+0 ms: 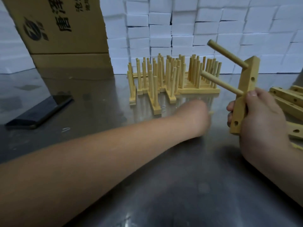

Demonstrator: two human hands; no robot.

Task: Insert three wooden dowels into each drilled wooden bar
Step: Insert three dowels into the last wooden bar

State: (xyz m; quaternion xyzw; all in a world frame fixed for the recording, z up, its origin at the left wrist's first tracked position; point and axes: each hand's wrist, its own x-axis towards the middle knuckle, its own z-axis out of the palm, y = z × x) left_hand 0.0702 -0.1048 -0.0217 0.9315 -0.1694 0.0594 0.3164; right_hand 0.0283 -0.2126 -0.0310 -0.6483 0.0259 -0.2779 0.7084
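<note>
Head view: current piece is 2 of 3. The right hand [262, 122] grips the drilled bar [249, 74] round its lower half, thumb on the near face, fingers wrapped behind. The bar is held off the worktop [180, 185] near the right edge, stood on end and tilted. The upper dowel [227, 54] and lower dowel [221, 82] are seated and stick out up-left. There's no third dowel in the bottom section; I can't see its hole, probably under the fingers

The left hand [195, 118] is mid-worktop, just left of the bar, and motion-blurred, so I can't tell spread or pinching. A pale sliver [211, 113] at its fingertips may be a dowel end, too smeared to call

Done: a dense batch of finished bars [172, 79] stands at the far middle of the worktop, dowels up, packed side by side. I can't get a count

Left: blank bars [285, 99] are piled loose at the right edge, holes showing and no dowels, several at least, running out of frame. So I judge this well into the run but not near the end

Containers: there's only the cardboard box [65, 30] at the far left corner. Its side faces the camera, so its contents aren't visible. There's no dowel bin in shot

Also a phone [39, 110] lies flat near the left edge, and there's a wall of white foam blocks [196, 22] behind the worktop
</note>
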